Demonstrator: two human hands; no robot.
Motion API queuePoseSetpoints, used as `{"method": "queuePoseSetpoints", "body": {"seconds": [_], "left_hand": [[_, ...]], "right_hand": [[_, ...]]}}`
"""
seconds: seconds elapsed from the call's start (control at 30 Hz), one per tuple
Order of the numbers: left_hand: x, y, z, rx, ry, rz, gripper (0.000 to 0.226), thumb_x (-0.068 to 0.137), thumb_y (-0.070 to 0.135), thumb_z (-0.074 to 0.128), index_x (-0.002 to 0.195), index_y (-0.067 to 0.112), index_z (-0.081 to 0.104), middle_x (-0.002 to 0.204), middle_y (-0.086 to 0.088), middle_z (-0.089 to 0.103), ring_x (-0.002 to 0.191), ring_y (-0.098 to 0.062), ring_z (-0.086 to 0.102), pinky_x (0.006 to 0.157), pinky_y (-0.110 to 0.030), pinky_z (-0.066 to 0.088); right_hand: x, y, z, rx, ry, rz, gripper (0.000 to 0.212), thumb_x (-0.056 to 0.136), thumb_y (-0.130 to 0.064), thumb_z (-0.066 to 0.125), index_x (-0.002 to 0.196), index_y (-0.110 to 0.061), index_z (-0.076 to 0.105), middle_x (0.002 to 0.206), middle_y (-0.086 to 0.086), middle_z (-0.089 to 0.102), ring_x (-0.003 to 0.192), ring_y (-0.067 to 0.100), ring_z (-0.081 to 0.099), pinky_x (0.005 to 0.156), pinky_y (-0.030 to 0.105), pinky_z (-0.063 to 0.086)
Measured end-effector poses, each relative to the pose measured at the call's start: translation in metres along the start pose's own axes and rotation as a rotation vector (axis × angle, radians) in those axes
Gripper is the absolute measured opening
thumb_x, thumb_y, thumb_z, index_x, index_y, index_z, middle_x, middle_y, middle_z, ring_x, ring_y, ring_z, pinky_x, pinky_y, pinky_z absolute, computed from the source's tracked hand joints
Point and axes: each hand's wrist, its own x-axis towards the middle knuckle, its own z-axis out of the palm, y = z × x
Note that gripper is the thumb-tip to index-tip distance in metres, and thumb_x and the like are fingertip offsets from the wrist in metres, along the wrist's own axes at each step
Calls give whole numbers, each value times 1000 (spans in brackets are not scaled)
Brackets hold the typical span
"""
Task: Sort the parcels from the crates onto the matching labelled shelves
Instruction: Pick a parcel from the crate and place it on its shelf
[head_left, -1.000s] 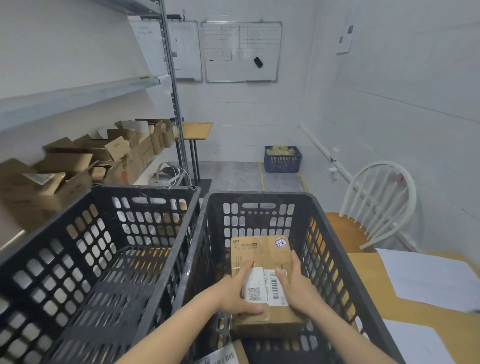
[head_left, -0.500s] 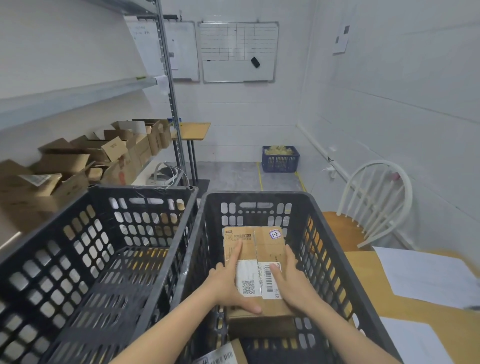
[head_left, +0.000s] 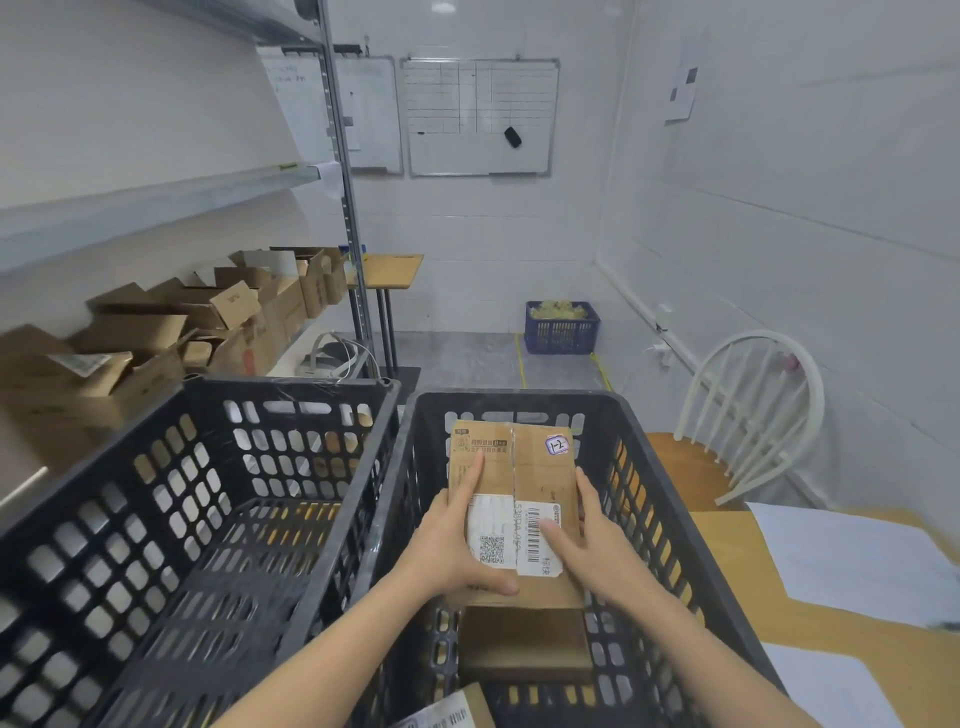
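Parcel: the cardboard parcel (head_left: 540, 467) was inside the right crate (head_left: 519, 401), face up, its far end near the crate's far wall.
Left hand: your left hand (head_left: 452, 545) held the parcel's left edge, with the thumb curled across the near end under the white label and the index finger lying straight along the top.
Right hand: your right hand (head_left: 597, 551) clasped the right edge, thumb on the barcode and fingers down the side.
Why held so: taking one side in each hand probably kept the top level and readable. The handwritten sticker (head_left: 557, 445) in the far right corner stayed uncovered and read "1-2", which looked like the shelf code you needed.
Under it: I could not tell whether the darker brown face at the near end belonged to this parcel or to another one.
Other parcel: a labelled parcel corner (head_left: 452, 713) showed at the near edge of the same crate.
Left crate: the left crate (head_left: 208, 396) stood touching the right one, with no parcel visible in it.
Shelves: a metal rack stood to your left. Its lower shelf held open cardboard boxes (head_left: 156, 332), and the shelf above (head_left: 156, 202) was too foreshortened to read any label.
Surface: a wooden table (head_left: 727, 561) with white sheets (head_left: 841, 561) lay beside the right crate.
Room: white tiled walls, a whiteboard (head_left: 478, 117), a white chair (head_left: 753, 415) and a blue basket (head_left: 562, 327) on the floor.
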Motion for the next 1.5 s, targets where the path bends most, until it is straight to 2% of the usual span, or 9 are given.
{"method": "queuePoseSetpoints", "body": {"seconds": [0.13,0.2,0.3,0.47,0.6,0.7,1.0,1.17,1.5], "left_hand": [[-6,12,-14,14,81,45,149,40,49,94,134,71,-19,157,-8,23,147,-28,20,115,-56,27],[-8,20,-24,14,112,84,149,41,48,95,136,69,-19,155,-4,26,144,-24,25,115,-51,30],[-12,32,-42,17,177,155,148,45,46,95,138,66,-18,146,6,32,130,-14,37,107,-35,35],[-21,53,-76,17,275,248,147,47,44,95,139,65,-17,141,10,36,123,-6,38,106,-33,36],[-33,60,-99,-37,331,274,148,44,45,96,140,66,-15,143,11,38,128,-10,40,108,-38,36],[-44,59,-110,-70,351,286,148,41,47,96,140,66,-13,143,15,37,127,-4,38,109,-34,35],[-97,78,-114,-72,396,278,147,41,51,95,138,69,-14,145,17,35,124,-4,38,107,-35,35],[-138,100,-97,-79,454,247,147,43,47,95,142,64,-13,135,22,35,122,-1,37,103,-27,32],[-256,137,-85,-69,645,146,146,45,43,95,144,61,-11,140,16,39,123,-6,39,105,-34,33]], "right_hand": [[-2,-14,-24,-90,24,-71,81,86,-60,53,149,-43,4,146,-11,44,127,11,50,101,40,48],[-4,-25,-41,-172,27,-111,82,87,-57,55,151,-40,6,150,-11,38,133,11,43,106,40,42],[-5,-46,-69,-290,48,-187,82,87,-57,56,152,-35,11,154,-13,32,138,8,35,110,35,37],[-12,-88,-103,-393,136,-326,81,88,-54,57,152,-36,10,153,-15,30,137,4,32,109,29,35],[-22,-110,-111,-374,174,-351,82,88,-56,55,151,-40,6,155,-16,26,140,4,29,110,26,30],[-32,-118,-108,-380,185,-352,82,89,-56,55,151,-39,5,156,-16,25,140,4,29,108,23,27],[-77,-136,-112,-326,166,-381,82,88,-55,56,151,-40,5,151,-10,36,133,5,40,105,25,34],[-112,-129,-123,-314,138,-420,83,88,-54,57,152,-37,6,152,-9,35,135,8,38,107,28,35],[-196,-152,-139,-210,24,-521,88,90,-46,60,152,-36,-1,150,-6,39,132,11,44,104,27,37]]}}
